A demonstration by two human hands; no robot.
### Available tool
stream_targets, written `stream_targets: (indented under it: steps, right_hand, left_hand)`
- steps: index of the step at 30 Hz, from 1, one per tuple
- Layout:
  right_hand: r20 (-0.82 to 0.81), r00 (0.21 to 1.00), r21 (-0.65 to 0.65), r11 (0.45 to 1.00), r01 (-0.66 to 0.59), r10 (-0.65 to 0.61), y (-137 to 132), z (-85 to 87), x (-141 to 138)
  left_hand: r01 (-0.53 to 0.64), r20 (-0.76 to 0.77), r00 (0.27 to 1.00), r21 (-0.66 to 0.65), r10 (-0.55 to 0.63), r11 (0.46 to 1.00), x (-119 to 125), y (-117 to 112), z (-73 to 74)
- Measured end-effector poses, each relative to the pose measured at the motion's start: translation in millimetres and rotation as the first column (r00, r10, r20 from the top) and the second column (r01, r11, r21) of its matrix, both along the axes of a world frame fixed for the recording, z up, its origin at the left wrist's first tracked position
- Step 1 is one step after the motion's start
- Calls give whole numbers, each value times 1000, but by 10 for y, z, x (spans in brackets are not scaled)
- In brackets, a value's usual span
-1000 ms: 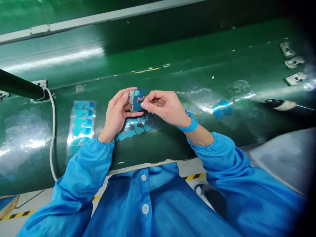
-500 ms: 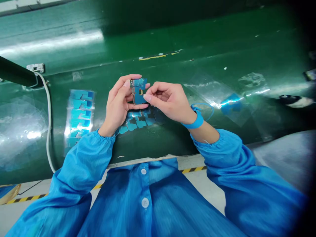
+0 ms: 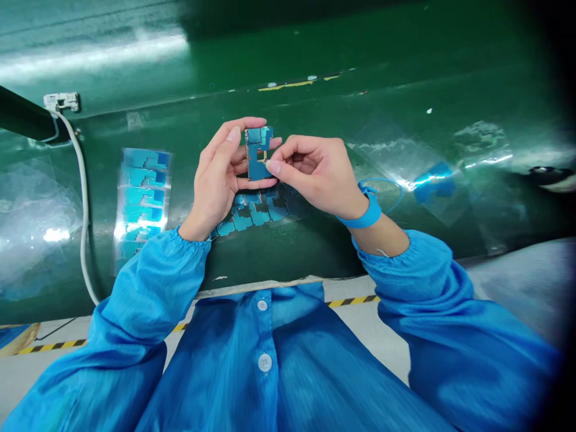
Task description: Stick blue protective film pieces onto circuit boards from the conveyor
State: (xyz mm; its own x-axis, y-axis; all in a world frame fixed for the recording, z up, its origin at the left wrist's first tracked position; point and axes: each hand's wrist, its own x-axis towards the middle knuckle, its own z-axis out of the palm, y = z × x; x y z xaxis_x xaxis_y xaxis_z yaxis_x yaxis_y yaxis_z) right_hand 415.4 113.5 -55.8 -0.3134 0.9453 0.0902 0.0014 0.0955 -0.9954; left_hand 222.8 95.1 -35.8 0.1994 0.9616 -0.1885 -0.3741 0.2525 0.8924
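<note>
Circuit board partly hidden by right fingertips; components too small to tell; right-edge object blurred.

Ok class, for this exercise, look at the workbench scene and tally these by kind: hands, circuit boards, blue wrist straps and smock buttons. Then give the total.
Hands, left hand and right hand: 2
Circuit boards, small circuit board: 1
Blue wrist straps, blue wrist strap: 1
Smock buttons, smock buttons: 2
Total: 6
</note>
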Motion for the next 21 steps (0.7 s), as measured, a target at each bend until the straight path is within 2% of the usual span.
stream_targets:
  steps: [8, 14, 21]
  right_hand:
    - [12, 1000, 13, 1000, 14, -14, -6, -11, 1]
    - [27, 999, 22, 1000, 19, -20, -6, -37, -3]
    - [18, 999, 6, 999, 45, -45, 2, -66, 1]
  left_hand:
    - [5, -25, 1000, -13, -5, 1000, -4, -6, 15]
    - [-44, -38, 998, -106, 40, 993, 6, -7, 18]
    - [-3, -25, 1000, -40, 2, 999, -3, -5, 3]
